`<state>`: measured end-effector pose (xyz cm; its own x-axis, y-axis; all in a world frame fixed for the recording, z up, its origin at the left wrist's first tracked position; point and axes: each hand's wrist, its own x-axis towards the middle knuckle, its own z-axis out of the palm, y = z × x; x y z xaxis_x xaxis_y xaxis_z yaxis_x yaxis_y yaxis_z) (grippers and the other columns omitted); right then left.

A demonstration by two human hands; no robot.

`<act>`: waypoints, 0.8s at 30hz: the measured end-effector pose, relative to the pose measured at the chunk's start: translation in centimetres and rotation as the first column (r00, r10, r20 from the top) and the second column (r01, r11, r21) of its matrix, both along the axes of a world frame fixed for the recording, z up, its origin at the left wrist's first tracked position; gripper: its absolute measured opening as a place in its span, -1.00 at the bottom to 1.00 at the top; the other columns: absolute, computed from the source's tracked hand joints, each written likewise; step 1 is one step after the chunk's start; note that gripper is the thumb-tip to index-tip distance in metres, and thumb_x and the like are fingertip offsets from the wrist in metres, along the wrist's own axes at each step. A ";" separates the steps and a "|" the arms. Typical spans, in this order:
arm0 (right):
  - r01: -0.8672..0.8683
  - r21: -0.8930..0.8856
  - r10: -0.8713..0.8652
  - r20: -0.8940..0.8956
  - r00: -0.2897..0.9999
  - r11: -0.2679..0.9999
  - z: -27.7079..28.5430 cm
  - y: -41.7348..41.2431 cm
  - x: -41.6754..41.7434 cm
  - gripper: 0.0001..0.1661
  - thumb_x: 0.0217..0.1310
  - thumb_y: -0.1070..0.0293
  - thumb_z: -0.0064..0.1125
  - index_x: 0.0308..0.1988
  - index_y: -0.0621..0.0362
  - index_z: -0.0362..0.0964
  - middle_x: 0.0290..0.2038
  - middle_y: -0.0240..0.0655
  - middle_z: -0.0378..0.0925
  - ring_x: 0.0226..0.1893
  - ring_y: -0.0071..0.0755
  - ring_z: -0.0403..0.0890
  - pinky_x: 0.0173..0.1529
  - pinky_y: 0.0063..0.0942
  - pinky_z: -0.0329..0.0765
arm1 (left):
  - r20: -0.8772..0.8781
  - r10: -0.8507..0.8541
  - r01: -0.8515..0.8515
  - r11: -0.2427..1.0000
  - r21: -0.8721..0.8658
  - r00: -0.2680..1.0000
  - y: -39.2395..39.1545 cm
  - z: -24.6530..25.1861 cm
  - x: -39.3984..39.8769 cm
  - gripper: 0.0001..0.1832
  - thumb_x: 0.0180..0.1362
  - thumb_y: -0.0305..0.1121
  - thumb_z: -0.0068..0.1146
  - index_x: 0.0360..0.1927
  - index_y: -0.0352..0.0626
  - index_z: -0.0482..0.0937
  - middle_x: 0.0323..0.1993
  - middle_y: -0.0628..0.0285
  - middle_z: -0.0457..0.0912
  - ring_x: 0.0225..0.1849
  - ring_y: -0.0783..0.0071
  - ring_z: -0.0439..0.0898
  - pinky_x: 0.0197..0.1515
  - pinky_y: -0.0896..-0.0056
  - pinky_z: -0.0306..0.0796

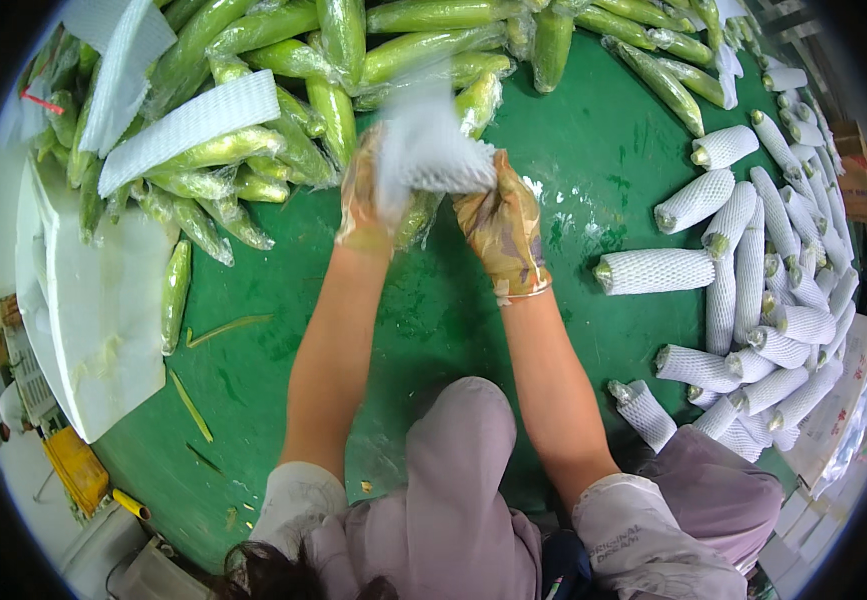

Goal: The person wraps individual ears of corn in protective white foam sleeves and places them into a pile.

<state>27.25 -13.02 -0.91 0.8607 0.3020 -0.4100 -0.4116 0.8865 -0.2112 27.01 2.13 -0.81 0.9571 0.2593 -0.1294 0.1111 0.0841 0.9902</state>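
Both my hands wear patterned gloves and meet above the green tabletop. A white foam net sleeve point(441, 150), blurred by motion, is stretched between them. My right hand point(504, 229) pinches the sleeve's lower right edge between thumb and fingers. My left hand point(364, 195) grips its left side, with the fingers partly hidden behind the foam. Just under the sleeve, between my hands, shows the end of a film-wrapped green vegetable point(419, 219), apparently an ear of corn in its husk. Whether a hand touches this ear cannot be made out.
Film-wrapped green ears point(283, 56) are heaped along the far side. Loose flat foam sleeves point(193, 127) lie on them. At right is a pile of sleeved ears point(748, 262). A white foam box point(103, 315) stands left. Leaf strips point(191, 405) litter the green table point(268, 285).
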 end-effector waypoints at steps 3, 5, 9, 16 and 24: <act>-0.213 -0.214 0.195 -0.101 0.975 0.953 -0.8 1.8 -2.7 -0.68 0.23 0.33 0.16 -0.10 0.32 0.38 -0.19 -0.17 0.58 -0.27 -0.32 0.63 -0.14 -0.42 0.61 | -0.141 0.155 -0.144 0.986 0.089 0.978 2.3 -3.1 -1.1 -0.86 0.21 -0.43 0.05 -0.18 -0.23 0.51 -0.27 0.11 0.60 -0.31 0.42 0.58 -0.23 0.41 0.52; -0.232 -0.514 0.237 -0.057 0.970 0.825 -3.1 2.8 -5.4 -0.59 0.19 0.30 0.21 -0.08 0.39 0.38 -0.20 -0.19 0.58 -0.32 -0.37 0.61 -0.16 -0.48 0.57 | -0.111 -0.036 0.065 0.960 0.271 0.993 2.7 -6.0 -3.7 -0.82 0.20 -0.32 0.12 -0.25 -0.23 0.51 -0.41 0.18 0.61 -0.42 0.49 0.56 -0.35 0.48 0.49; -0.156 -0.834 0.247 -0.025 0.969 0.529 -0.2 1.1 -9.4 -0.73 0.17 0.37 0.19 -0.20 0.36 0.47 -0.37 -0.39 0.54 -0.38 -0.60 0.47 -0.27 -0.58 0.44 | -0.536 -0.372 0.045 0.849 -0.526 0.758 -0.8 -2.3 -7.0 -0.67 0.30 -0.15 0.01 -0.07 -0.22 0.48 -0.30 0.23 0.58 -0.37 0.57 0.49 -0.34 0.53 0.41; 0.180 -0.984 0.449 0.153 0.880 -0.018 14.4 -2.2 -6.9 -0.81 0.08 0.34 0.22 -0.33 0.25 0.52 -0.65 -0.26 0.48 -0.65 -0.59 0.41 -0.51 -0.51 0.41 | -0.201 -0.399 0.438 0.695 0.571 0.895 -2.6 9.4 -12.7 -0.51 0.32 -0.17 -0.09 0.25 -0.20 0.32 0.15 0.19 0.45 0.09 0.50 0.45 0.16 0.45 0.30; -0.041 -0.984 0.268 0.007 0.964 0.172 7.5 -3.9 1.4 -0.76 0.07 0.30 0.18 -0.44 0.29 0.50 -0.57 -0.30 0.53 -0.56 -0.63 0.43 -0.44 -0.57 0.39 | -0.095 -0.283 0.290 0.954 0.074 0.954 -4.6 5.4 -0.3 -0.65 0.14 -0.22 0.20 -0.49 -0.39 0.57 -0.58 0.31 0.53 -0.55 0.66 0.37 -0.52 0.56 0.27</act>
<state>28.66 -16.93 6.63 0.9255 -0.1064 -0.3635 -0.3767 -0.1578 -0.9128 26.71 -2.45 4.55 0.9797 -0.0109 -0.2001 0.1994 -0.0487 0.9787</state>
